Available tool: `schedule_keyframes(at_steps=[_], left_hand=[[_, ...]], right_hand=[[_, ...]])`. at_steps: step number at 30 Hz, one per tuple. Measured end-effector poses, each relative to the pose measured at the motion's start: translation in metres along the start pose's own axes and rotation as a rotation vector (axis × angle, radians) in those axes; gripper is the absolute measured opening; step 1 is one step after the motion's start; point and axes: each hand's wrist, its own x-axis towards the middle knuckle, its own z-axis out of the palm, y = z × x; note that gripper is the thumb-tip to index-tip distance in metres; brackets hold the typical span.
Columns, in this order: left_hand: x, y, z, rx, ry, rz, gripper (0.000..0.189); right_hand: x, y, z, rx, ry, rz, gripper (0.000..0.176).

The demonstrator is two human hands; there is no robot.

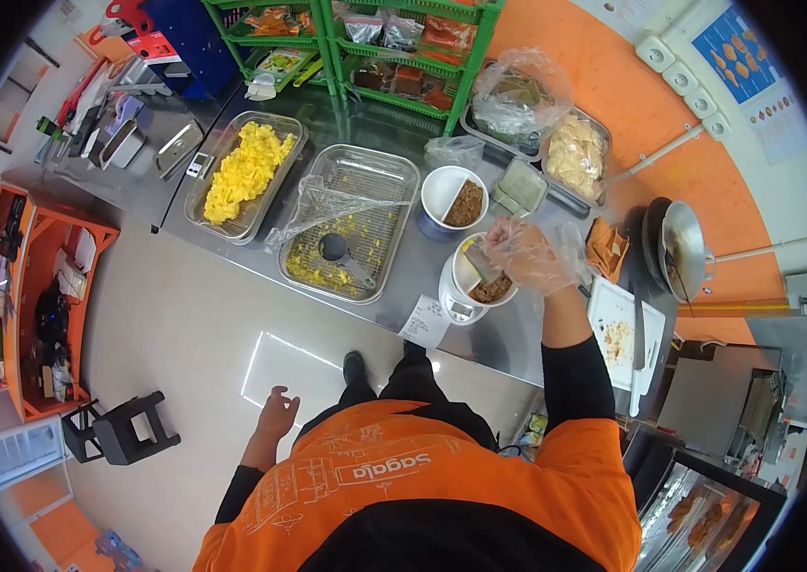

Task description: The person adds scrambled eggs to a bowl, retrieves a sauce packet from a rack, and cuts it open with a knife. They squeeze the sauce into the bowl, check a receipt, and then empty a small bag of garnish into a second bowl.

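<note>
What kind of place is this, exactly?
Probably a commercial kitchen. The metal counter holds a tray of yellow food, a white bowl sits on a digital scale, and a knife lies on a cutting board.

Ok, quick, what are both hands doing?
Left hand: open and empty, above the floor.
Right hand: gloved, fingers curled over the bowl on the scale; its grip cannot be told.

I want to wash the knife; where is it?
In the head view, the knife lies at the person's right, on the white cutting board near the wok.
</note>
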Motion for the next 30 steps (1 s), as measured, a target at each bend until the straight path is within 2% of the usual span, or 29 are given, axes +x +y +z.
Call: schedule_keyframes(at_steps=[2,6,8,12,15,17,23,30], left_hand=[[0.002,-0.005,0.006,0.007,0.013,0.004,0.051],[0.002,-0.008,0.013,-0.001,0.027,0.003,0.052],[0.002,-0.008,0.015,-0.004,0.013,-0.005,0.052],[0.004,-0.014,0.018,-0.002,0.019,0.003,0.053],[0.005,-0.018,0.019,-0.007,0.009,-0.008,0.053],[0.007,-0.023,0.022,-0.002,-0.01,-0.012,0.054],[0.011,-0.033,0.024,0.007,-0.02,-0.011,0.055],[0.018,-0.044,0.027,0.014,-0.04,-0.032,0.057]], right_hand=[[-0.002,0.003,0.008,0.241,-0.049,0.26,0.015],[-0.008,0.005,0.031,0.157,0.029,0.286,0.013],[-0.011,0.01,0.044,-0.09,0.16,0.074,0.013],[-0.016,0.001,0.055,-0.094,0.265,0.073,0.013],[-0.016,0.008,0.073,-0.113,0.39,-0.023,0.011],[-0.017,0.011,0.085,-0.27,0.546,-0.089,0.013],[-0.027,0.011,0.09,-0.371,0.561,-0.273,0.021],[-0.026,0.019,0.097,-0.457,0.536,-0.288,0.021]])
